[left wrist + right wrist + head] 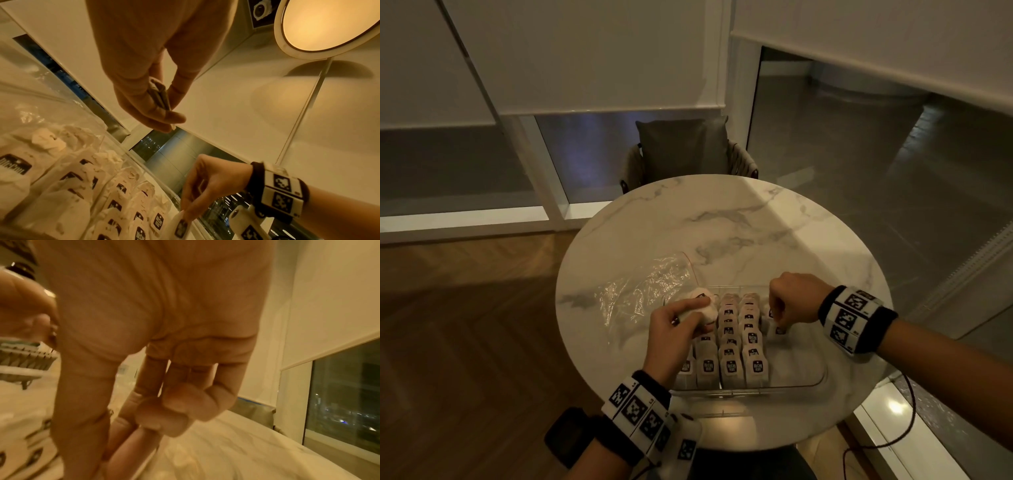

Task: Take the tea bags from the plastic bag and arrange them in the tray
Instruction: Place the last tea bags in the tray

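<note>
Pinched between thumb and fingers, a small bunch of tea bags (702, 306) sits in the left hand (674, 334) above the tray's (804, 382) far left corner; the left wrist view shows folded paper caught at the fingertips (174, 119). Left of the tray, the plastic bag (640, 291) lies flat and crumpled on the marble table (722, 219), seemingly emptied. Rows of tagged bags (732, 346) already stand packed in the tray's left and middle. At the right, the right hand (792, 298) curls down on one bag (779, 329), lowering it into the tray's open right side.

Risks, judged from here: the left hand's bunch is loosely gathered, so one may slip and land across the standing rows, knocking them askew. The right hand's bag has no neighbours on its right and could topple flat once released. Strings may also tangle.
</note>
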`<action>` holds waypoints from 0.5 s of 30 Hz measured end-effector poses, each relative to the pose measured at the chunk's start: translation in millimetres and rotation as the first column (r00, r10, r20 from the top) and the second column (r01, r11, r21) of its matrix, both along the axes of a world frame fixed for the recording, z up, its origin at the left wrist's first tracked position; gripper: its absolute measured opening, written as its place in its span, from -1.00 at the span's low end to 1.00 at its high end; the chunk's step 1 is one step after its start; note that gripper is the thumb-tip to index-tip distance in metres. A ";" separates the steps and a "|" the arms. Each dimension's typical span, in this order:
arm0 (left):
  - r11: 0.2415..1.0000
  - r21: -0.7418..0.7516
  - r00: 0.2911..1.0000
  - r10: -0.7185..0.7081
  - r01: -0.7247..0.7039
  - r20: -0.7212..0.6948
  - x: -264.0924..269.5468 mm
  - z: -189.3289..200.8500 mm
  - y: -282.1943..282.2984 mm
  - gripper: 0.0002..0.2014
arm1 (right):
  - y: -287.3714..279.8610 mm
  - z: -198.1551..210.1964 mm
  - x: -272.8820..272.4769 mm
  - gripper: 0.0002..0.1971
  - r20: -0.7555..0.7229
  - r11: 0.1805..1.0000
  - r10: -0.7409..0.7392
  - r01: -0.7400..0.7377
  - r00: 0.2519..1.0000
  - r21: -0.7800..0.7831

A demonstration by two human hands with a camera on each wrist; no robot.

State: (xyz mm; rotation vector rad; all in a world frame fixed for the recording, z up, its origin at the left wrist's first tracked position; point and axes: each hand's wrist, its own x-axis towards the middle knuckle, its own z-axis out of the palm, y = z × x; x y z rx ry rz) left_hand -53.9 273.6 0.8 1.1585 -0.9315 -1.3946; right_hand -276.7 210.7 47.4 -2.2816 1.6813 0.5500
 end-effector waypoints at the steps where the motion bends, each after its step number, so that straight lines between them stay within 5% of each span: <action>1: 1.000 -0.004 1.000 -0.003 0.003 -0.005 -0.2 0.6 1.0 -0.76 | -4.1 -4.7 1.3 -0.80 -0.021 1.000 0.004 -0.004 1.000 -0.001; 15: 0.996 -0.038 0.994 -0.086 0.084 -0.060 4.2 -1.9 4.4 -0.65 | -20.2 -25.7 0.4 -0.86 -0.053 0.989 -0.011 0.004 0.999 -0.146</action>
